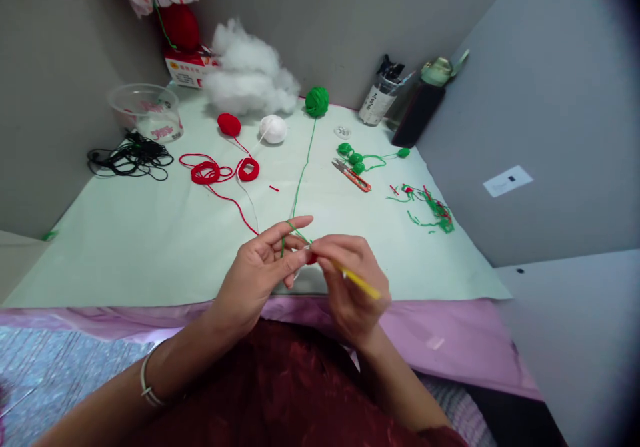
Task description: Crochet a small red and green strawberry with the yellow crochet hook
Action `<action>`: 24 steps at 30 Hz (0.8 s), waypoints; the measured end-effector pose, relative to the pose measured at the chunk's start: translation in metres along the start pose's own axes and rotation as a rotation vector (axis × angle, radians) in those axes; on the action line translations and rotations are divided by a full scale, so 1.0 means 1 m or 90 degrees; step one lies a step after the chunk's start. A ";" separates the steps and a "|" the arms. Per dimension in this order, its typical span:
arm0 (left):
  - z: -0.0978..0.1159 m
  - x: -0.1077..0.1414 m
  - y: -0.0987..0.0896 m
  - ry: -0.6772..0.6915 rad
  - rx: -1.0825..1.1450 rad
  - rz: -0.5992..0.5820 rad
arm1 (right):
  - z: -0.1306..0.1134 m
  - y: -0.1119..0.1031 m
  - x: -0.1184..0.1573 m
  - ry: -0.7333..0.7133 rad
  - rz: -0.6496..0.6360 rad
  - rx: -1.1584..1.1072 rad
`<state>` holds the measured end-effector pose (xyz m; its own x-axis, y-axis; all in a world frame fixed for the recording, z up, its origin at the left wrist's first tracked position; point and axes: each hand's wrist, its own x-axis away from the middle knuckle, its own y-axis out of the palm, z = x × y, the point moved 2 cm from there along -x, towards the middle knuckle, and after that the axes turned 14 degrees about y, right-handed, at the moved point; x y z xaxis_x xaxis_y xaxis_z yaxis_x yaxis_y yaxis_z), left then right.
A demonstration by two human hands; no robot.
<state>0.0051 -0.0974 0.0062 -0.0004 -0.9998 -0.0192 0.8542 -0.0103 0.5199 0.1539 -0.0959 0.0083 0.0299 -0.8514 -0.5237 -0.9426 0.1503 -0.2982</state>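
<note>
My left hand (263,260) pinches a small red and white piece (311,256) between thumb and fingers, with green yarn (302,181) looped over its raised index finger. That strand runs back to a green yarn ball (317,102). My right hand (353,287) is closed on a yellow-handled crochet hook (361,282), its tip at the small piece, mostly hidden by the fingers. Both hands meet above the table's front edge. Red yarn (233,201) and a thin white strand trail from near my left hand toward the coils and balls behind.
Red ball (229,125), white ball (273,129) and stuffing (250,73) lie behind. Orange snips (354,177), green pieces (356,159) and yarn scraps (440,212) are right. Black cord (131,157) and a clear tub (150,110) stand left; a dark bottle (419,110) is back right.
</note>
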 end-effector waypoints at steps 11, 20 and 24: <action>0.001 -0.003 -0.005 -0.090 0.104 -0.033 | 0.009 -0.001 -0.010 0.214 -0.024 -0.308; 0.003 0.001 -0.010 0.030 -0.180 -0.056 | 0.019 0.000 -0.005 0.354 -0.064 -0.400; 0.006 -0.001 -0.011 0.044 -0.210 -0.052 | 0.018 0.000 -0.007 0.357 -0.067 -0.412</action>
<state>-0.0075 -0.0967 0.0060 -0.0508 -0.9923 -0.1126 0.9749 -0.0737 0.2103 0.1597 -0.0812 -0.0023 0.1200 -0.9928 0.0031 -0.9533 -0.1143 0.2794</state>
